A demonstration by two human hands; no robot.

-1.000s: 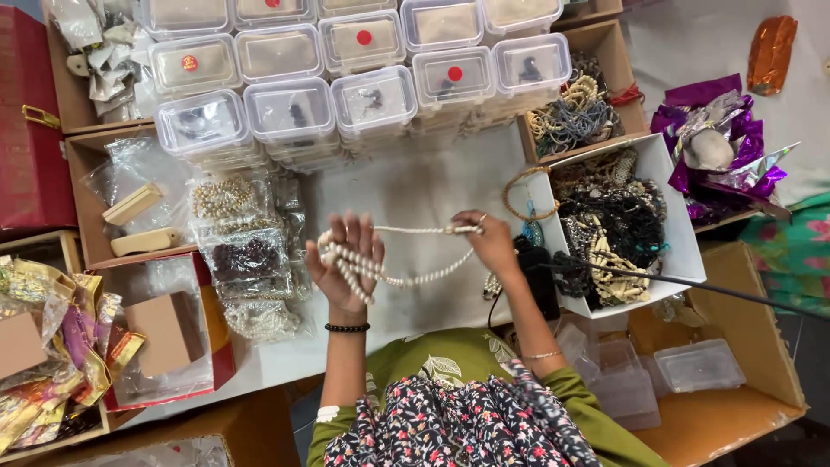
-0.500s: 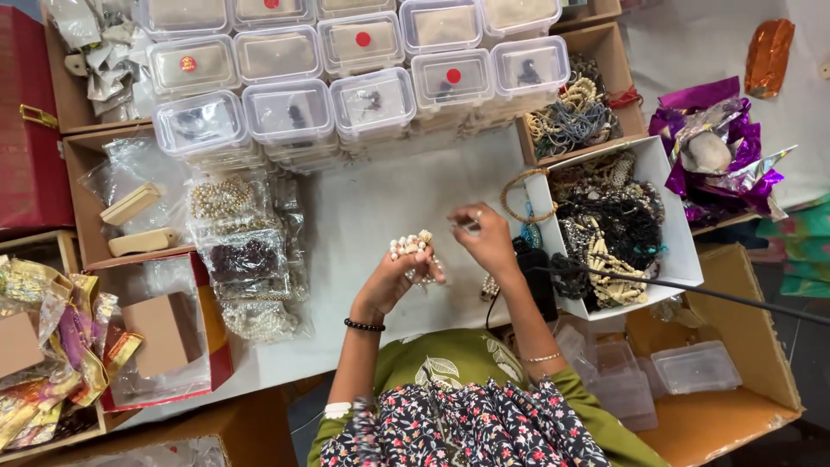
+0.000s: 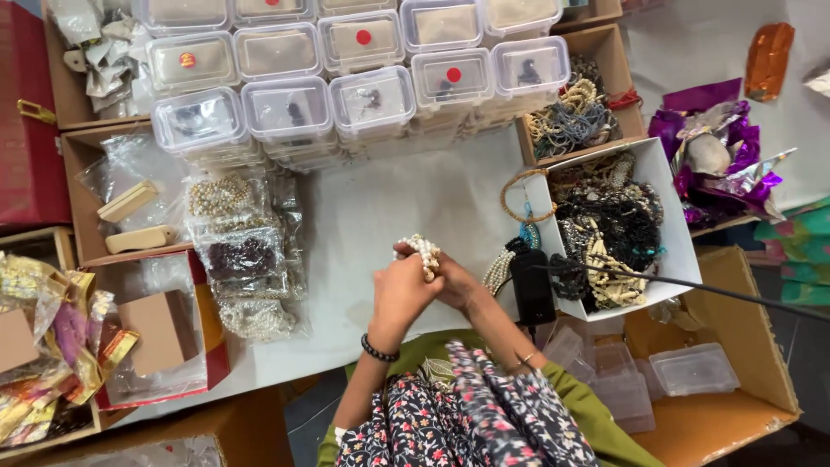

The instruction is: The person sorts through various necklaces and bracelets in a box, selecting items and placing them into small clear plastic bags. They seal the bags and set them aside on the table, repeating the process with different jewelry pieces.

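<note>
The left hand (image 3: 402,292) and right hand (image 3: 456,285) (pressed together) clamp a bunched bead necklace (image 3: 423,251); its bundle points away from the person, over the white table (image 3: 389,207).

Bare forearms here, both hands uncovered. A black beaded bracelet (image 3: 379,348) circles the left wrist; a thin silvery bangle (image 3: 525,357) sits on the right. Olive-green sleeves (image 3: 588,411) end above the elbows, and a dark scarf (image 3: 450,415) scattered with small red, pink and white flowers drapes over the front.
</note>
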